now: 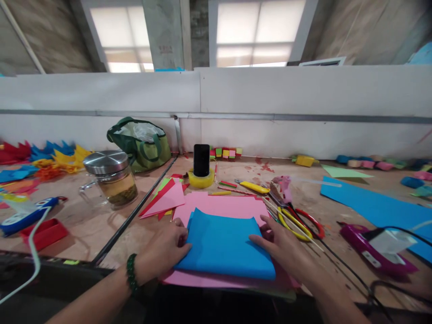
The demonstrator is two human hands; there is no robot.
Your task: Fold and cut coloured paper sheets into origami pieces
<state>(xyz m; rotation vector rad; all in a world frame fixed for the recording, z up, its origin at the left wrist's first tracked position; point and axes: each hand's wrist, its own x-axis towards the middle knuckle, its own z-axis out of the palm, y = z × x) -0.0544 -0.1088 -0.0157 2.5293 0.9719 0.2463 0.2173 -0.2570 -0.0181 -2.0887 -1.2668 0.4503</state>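
Observation:
A blue sheet of craft paper [226, 245] lies folded over on itself, with a rounded bend along its near side and one far corner curling up. It rests on pink paper sheets [219, 204] at the table's front edge. My left hand [170, 245] pinches its left edge, thumb on top and fingers curled; a green bead bracelet circles that wrist. On the opposite side, my right hand [273, 238] holds the right edge, its thumb lying on the blue surface and its fingers bent around the side. The undersides of both grips are hidden.
Red-handled and yellow-handled scissors [297, 225], a yellow cutter [254, 186] and a pink glue gun [285, 189] lie right of the paper. A phone [201, 159] stands on yellow tape [202, 179]. A glass tea mug [118, 184], green bag [151, 153] and purple power strip [374, 252] stand around.

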